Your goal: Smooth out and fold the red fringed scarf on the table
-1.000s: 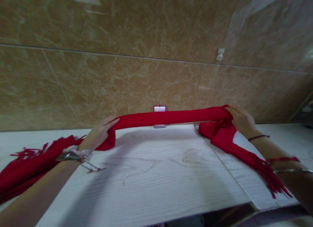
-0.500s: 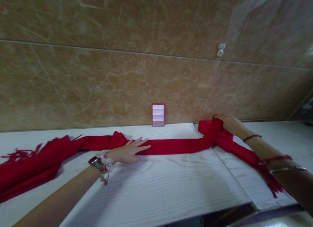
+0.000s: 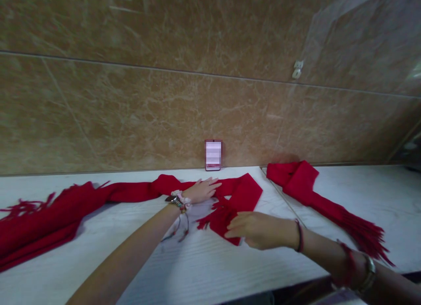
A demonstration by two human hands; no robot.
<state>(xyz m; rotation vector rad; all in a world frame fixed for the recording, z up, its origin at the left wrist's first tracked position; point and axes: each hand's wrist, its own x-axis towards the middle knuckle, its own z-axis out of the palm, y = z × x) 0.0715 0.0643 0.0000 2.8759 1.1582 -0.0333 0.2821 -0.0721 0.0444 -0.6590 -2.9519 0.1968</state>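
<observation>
A long red scarf (image 3: pixel 131 192) runs along the white table, bunched at the left with fringe, and folded back at its right end so a fringed end points left. My left hand (image 3: pixel 203 191) lies flat on its narrow middle part, fingers spread. My right hand (image 3: pixel 251 229) is closed on the folded, fringed end nearer the front edge; its fingertips rest on the red cloth. A separate-looking red folded piece (image 3: pixel 304 182) lies to the right, its fringe toward the front right.
A brown marbled tile wall (image 3: pixel 164 112) rises behind the white wood-grain table (image 3: pixel 197 270). A phone-like object with a blurred screen (image 3: pixel 213 154) leans against it. A small white fixture (image 3: pixel 297 69) is on the wall.
My left hand has slid right along the scarf. My right hand has moved left and toward the front, and a fringed scarf end now lies folded under it, apart from the right-hand piece.
</observation>
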